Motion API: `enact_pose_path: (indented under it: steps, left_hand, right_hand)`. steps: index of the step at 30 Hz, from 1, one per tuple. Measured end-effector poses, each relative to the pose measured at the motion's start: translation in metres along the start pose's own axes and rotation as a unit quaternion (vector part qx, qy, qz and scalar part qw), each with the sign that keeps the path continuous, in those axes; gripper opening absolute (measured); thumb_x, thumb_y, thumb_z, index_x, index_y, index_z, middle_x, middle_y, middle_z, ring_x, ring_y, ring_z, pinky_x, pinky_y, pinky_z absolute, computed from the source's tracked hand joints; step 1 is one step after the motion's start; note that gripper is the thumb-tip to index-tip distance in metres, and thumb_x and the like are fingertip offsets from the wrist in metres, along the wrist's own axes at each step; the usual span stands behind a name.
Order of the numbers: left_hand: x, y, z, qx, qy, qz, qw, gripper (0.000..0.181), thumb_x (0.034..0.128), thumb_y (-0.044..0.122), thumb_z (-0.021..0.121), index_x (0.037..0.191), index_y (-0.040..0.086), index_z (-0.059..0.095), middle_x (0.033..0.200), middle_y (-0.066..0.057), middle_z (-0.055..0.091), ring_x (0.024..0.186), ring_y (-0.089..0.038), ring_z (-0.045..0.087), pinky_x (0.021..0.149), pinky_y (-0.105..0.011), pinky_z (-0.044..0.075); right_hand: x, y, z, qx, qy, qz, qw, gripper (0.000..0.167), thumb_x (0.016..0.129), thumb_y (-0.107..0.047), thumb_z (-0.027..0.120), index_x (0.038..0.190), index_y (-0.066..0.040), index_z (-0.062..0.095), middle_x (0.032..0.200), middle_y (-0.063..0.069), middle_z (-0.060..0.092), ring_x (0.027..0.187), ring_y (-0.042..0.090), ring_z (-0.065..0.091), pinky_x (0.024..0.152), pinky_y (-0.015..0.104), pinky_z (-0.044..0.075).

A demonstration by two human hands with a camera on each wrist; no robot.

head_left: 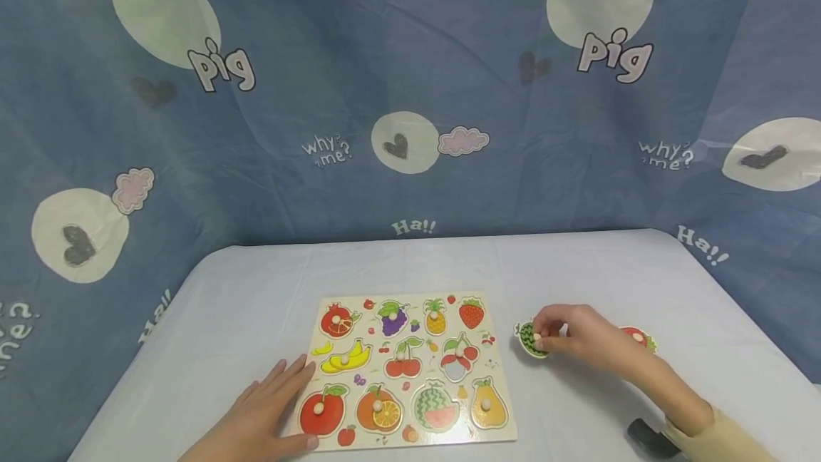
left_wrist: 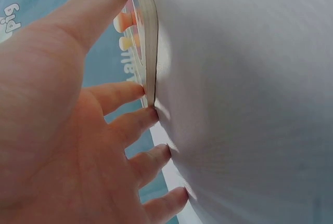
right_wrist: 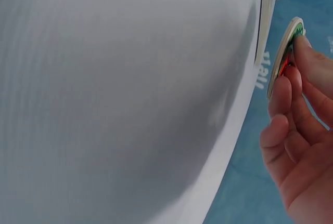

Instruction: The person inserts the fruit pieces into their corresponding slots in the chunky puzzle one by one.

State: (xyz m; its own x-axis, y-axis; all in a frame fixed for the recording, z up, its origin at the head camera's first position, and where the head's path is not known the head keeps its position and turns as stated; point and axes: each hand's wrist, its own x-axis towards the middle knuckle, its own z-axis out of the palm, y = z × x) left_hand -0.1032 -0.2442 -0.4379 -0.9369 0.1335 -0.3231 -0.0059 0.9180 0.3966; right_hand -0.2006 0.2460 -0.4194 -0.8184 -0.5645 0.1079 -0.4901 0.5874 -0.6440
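A wooden fruit puzzle board (head_left: 396,416) lies on the white-covered table, with knobbed fruit pieces in several of its slots. The watermelon slot (head_left: 436,407) holds no knobbed piece and shows a printed picture. My left hand (head_left: 256,412) rests at the board's left edge, fingers extended and thumb on the lower left corner. In the left wrist view, fingertips touch the board's side and the cloth. To the right of the board, my right hand (head_left: 580,334) pinches the watermelon piece (head_left: 527,339) by its knob. The right wrist view shows this piece (right_wrist: 285,52) tilted and raised off the table.
A red piece with green leaves (head_left: 638,336) lies on the table (head_left: 410,266), partly hidden behind the right forearm. A black object (head_left: 651,439) is beside the right sleeve. Blue printed cloth (head_left: 449,198) hangs behind the table.
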Motion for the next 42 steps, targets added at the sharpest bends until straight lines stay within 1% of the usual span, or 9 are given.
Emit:
enact_pose_path:
  steps: [2, 7, 10, 21, 27, 30, 37, 42]
  left_hand:
    - [0.000, 0.000, 0.000, -0.001, -0.001, 0.001, 1.0000, 0.109, 0.0640, 0.063, 0.081, 0.153, 0.016, 0.037, 0.155, -0.010, 0.035, 0.143, -0.042, 0.021, 0.109, -0.070, 0.016]
    - [-0.001, 0.000, 0.000, -0.005, -0.001, -0.008, 1.0000, 0.110, 0.0627, 0.064, 0.081, 0.153, 0.018, 0.037, 0.155, -0.009, 0.035, 0.143, -0.041, 0.021, 0.109, -0.070, 0.016]
    - [-0.001, 0.001, 0.000, -0.007, -0.002, -0.013, 0.9999, 0.110, 0.0621, 0.065, 0.081, 0.153, 0.019, 0.037, 0.155, -0.009, 0.035, 0.144, -0.041, 0.020, 0.109, -0.070, 0.015]
    - [-0.001, 0.001, 0.000, -0.003, 0.002, -0.012, 0.9999, 0.110, 0.0619, 0.063, 0.082, 0.152, 0.018, 0.038, 0.155, -0.009, 0.036, 0.144, -0.040, 0.021, 0.109, -0.070, 0.017]
    - [-0.001, 0.001, 0.001, -0.002, 0.003, -0.008, 1.0000, 0.109, 0.0623, 0.063, 0.082, 0.152, 0.017, 0.038, 0.155, -0.009, 0.035, 0.144, -0.041, 0.021, 0.109, -0.070, 0.016]
    - [-0.001, 0.001, 0.001, -0.004, 0.003, -0.008, 1.0000, 0.109, 0.0624, 0.063, 0.082, 0.152, 0.018, 0.039, 0.155, -0.009, 0.035, 0.144, -0.040, 0.021, 0.110, -0.069, 0.016]
    - [-0.002, 0.001, 0.000, -0.002, 0.004, -0.005, 1.0000, 0.109, 0.0627, 0.063, 0.082, 0.152, 0.017, 0.039, 0.155, -0.009, 0.036, 0.144, -0.040, 0.021, 0.109, -0.069, 0.017]
    - [-0.001, 0.001, 0.001, -0.003, 0.005, -0.007, 1.0000, 0.109, 0.0621, 0.063, 0.082, 0.152, 0.017, 0.039, 0.155, -0.009, 0.036, 0.144, -0.041, 0.021, 0.109, -0.070, 0.017]
  right_hand:
    - [0.000, -0.004, 0.003, -0.002, 0.001, 0.000, 1.0000, 0.013, 0.086, -0.019, 0.077, 0.088, -0.023, 0.065, 0.080, -0.015, 0.061, 0.075, 0.005, 0.058, 0.060, 0.023, 0.049]
    - [0.000, -0.013, 0.009, -0.009, 0.006, -0.002, 0.9999, 0.014, 0.085, -0.020, 0.078, 0.087, -0.025, 0.065, 0.079, -0.016, 0.061, 0.075, 0.005, 0.057, 0.061, 0.023, 0.048]
    - [0.000, -0.018, 0.012, -0.007, 0.002, -0.002, 1.0000, 0.013, 0.086, -0.022, 0.077, 0.087, -0.025, 0.065, 0.079, -0.016, 0.060, 0.075, 0.004, 0.057, 0.062, 0.023, 0.048]
    - [0.000, -0.031, 0.026, 0.001, -0.009, -0.021, 0.9997, 0.013, 0.085, -0.024, 0.078, 0.087, -0.027, 0.065, 0.078, -0.018, 0.059, 0.073, 0.003, 0.055, 0.061, 0.023, 0.048]
    - [0.000, -0.038, 0.033, 0.005, -0.009, -0.037, 0.9993, 0.012, 0.086, -0.027, 0.077, 0.088, -0.028, 0.066, 0.079, -0.019, 0.059, 0.073, 0.002, 0.055, 0.060, 0.022, 0.048]
    - [0.001, -0.040, 0.036, 0.010, -0.011, -0.038, 0.9992, 0.012, 0.086, -0.029, 0.077, 0.088, -0.029, 0.066, 0.079, -0.019, 0.059, 0.073, 0.002, 0.055, 0.060, 0.022, 0.048]
    - [0.002, -0.049, 0.041, 0.021, -0.020, -0.023, 0.9993, 0.013, 0.085, -0.031, 0.078, 0.088, -0.032, 0.065, 0.079, -0.018, 0.060, 0.073, 0.003, 0.056, 0.061, 0.022, 0.049]
    - [0.002, -0.056, 0.044, 0.028, -0.010, -0.040, 0.9987, 0.012, 0.086, -0.034, 0.077, 0.088, -0.032, 0.065, 0.078, -0.018, 0.060, 0.073, 0.004, 0.056, 0.060, 0.022, 0.049]
